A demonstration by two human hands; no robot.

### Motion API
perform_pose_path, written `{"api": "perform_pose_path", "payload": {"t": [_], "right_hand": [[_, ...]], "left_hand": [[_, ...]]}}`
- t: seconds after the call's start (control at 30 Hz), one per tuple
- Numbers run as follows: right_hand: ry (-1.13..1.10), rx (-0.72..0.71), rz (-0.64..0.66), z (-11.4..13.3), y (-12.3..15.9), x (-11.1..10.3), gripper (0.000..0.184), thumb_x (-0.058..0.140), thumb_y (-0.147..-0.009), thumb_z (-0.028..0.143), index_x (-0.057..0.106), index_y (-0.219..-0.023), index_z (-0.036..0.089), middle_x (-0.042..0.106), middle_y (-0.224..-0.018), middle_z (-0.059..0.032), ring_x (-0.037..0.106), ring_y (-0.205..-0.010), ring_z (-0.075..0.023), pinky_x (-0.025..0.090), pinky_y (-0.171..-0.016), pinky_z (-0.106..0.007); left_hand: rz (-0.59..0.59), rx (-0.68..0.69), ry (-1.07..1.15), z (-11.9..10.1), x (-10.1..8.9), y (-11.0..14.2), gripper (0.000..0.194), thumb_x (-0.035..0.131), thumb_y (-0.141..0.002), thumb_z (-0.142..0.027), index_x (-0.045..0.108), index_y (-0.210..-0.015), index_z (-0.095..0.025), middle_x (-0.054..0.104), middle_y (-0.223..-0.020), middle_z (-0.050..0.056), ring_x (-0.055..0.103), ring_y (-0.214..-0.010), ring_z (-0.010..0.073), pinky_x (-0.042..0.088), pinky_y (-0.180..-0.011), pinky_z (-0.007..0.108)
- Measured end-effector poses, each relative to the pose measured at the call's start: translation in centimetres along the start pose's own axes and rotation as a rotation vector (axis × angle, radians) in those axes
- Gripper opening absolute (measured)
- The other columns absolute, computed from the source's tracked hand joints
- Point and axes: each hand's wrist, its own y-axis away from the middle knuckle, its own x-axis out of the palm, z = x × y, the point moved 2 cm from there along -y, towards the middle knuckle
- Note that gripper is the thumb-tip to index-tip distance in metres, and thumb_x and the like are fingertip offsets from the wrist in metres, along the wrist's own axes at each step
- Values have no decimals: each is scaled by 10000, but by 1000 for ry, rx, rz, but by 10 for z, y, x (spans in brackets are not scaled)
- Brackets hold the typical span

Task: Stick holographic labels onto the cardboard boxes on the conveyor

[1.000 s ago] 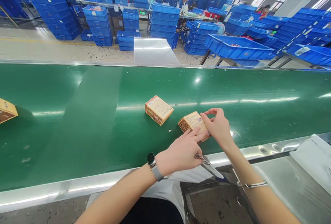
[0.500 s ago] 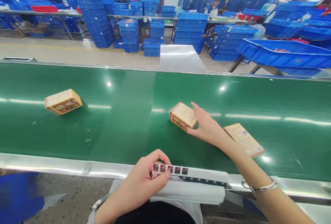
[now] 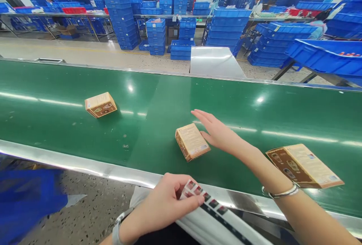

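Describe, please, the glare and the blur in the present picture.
Head view: pale light streaks and bright spots reflect off the green belt; head view: the blue item at lower left is smeared; head view: fine print on the middle box is unreadable.

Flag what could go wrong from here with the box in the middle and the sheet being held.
The open right grip is right beside the middle box, so it might nudge the box askew. The left grip pinches the printed sheet near one end, so the sheet could bend or catch on the metal edge.
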Motion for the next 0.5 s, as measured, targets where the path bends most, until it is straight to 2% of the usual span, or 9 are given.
{"api": "perform_pose_path", "payload": {"t": [0.1,0.2,0.23,0.33,0.5], "right_hand": [[16,-20,-135,17,22,-25,393,457,-940,173,575,-1314,205,612,-1364,-141,557,-1287,-310,472,-1071,-545],[-109,-15,-80,44,60,-44,210,466,-1024,303,640,-1127,249,739,-1087,-64,715,-984,-240,611,-816,-373],[-128,-48,-66,54,72,-47,203,465,-1036,311,644,-1113,255,741,-1069,-56,721,-955,-224,610,-780,-338],[10,-174,-147,77,95,-47,179,480,-1047,273,653,-1070,235,746,-1059,-61,715,-961,-212,585,-811,-334],[241,-257,-302,91,103,-35,184,488,-1029,146,657,-982,203,763,-988,-66,710,-930,-215,539,-815,-362]], "left_hand": [[-164,31,22,1,-1,-6,317,578,-854,-401,468,-658,-178,371,-624,-49,299,-606,102,230,-544,240],[-268,54,56,2,-2,-10,344,554,-851,-430,410,-645,-196,335,-615,-56,276,-589,101,222,-533,244],[-285,55,56,3,-1,-12,346,550,-852,-437,409,-645,-199,328,-609,-58,268,-581,101,217,-526,246],[-302,72,39,2,2,-14,352,548,-853,-438,402,-634,-204,317,-594,-64,253,-565,99,205,-512,249],[-283,85,26,-3,5,-16,363,545,-853,-452,393,-632,-207,323,-592,-63,254,-559,98,202,-502,249]]}}
